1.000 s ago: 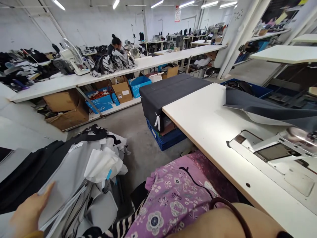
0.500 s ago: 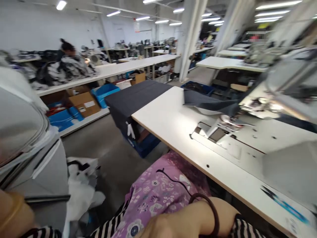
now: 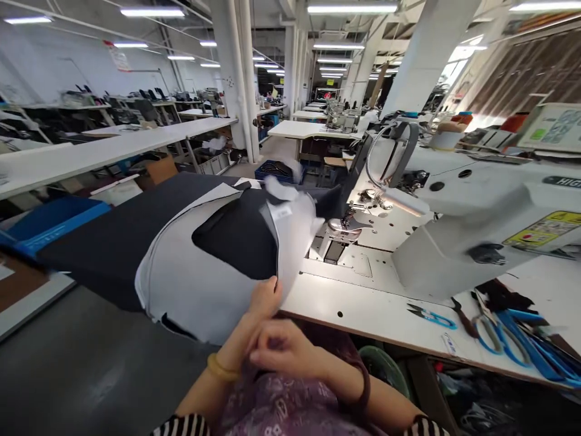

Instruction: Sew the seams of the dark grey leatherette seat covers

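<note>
My left hand (image 3: pixel 267 298), yellow band at the wrist, is closed on the edge of a sewn fabric piece (image 3: pixel 190 284). The piece is light grey with a black middle, curved and partly blurred by motion. It spans the table's left end, over a dark cloth (image 3: pixel 122 218). Just below, my right hand (image 3: pixel 285 348) is held near my left wrist, its fingers curled, with nothing visible in them. To the right of the fabric stands a white sewing machine (image 3: pixel 481 206), its presser foot (image 3: pixel 342 224) lit by a lamp.
Thread snips (image 3: pixel 431 316) lie on the white table (image 3: pixel 318 297), with blue-handled scissors (image 3: pixel 499 336) at the right. Thread cones (image 3: pixel 447 136) stand behind the machine. A long white bench (image 3: pixel 113 145) and a blue box (image 3: pixel 59 221) are at left. A green bin (image 3: pixel 384 366) sits underneath.
My view has swung right, toward the sewing machine. My left hand has come from the far left to the table, bringing the grey and black fabric piece over it.
</note>
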Demonstrator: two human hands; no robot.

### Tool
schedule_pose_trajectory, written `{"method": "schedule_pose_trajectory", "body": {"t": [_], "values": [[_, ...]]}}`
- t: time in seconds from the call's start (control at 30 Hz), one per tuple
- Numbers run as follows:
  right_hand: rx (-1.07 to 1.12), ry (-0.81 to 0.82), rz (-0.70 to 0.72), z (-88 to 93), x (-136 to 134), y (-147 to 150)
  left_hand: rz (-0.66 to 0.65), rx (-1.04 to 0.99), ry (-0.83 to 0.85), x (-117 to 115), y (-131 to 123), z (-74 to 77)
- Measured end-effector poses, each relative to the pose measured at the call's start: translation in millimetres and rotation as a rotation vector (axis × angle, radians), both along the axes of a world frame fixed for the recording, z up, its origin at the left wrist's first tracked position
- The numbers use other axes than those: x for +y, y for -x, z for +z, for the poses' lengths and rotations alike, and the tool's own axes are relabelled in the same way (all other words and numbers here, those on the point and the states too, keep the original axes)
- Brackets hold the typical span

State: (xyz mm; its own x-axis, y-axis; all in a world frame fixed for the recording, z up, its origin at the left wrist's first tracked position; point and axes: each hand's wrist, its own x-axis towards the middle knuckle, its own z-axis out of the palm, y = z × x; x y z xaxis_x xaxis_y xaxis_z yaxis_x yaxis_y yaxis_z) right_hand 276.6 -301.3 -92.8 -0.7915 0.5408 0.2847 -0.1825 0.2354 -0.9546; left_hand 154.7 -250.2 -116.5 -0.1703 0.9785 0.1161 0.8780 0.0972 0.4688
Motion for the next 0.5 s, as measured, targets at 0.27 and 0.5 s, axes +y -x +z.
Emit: {"method": "schedule_pose_trajectory", "body": {"t": [0.27,0.5], "values": [[-0.290,-0.234,-0.797,-82.3,127,11,-0.370,-0.164,0.210,17,55,-24.1],[-0.474,-0.116,-0.805,-114.6,166,12,-0.211,-0.201,0.473,1,99,-7.2]]}}
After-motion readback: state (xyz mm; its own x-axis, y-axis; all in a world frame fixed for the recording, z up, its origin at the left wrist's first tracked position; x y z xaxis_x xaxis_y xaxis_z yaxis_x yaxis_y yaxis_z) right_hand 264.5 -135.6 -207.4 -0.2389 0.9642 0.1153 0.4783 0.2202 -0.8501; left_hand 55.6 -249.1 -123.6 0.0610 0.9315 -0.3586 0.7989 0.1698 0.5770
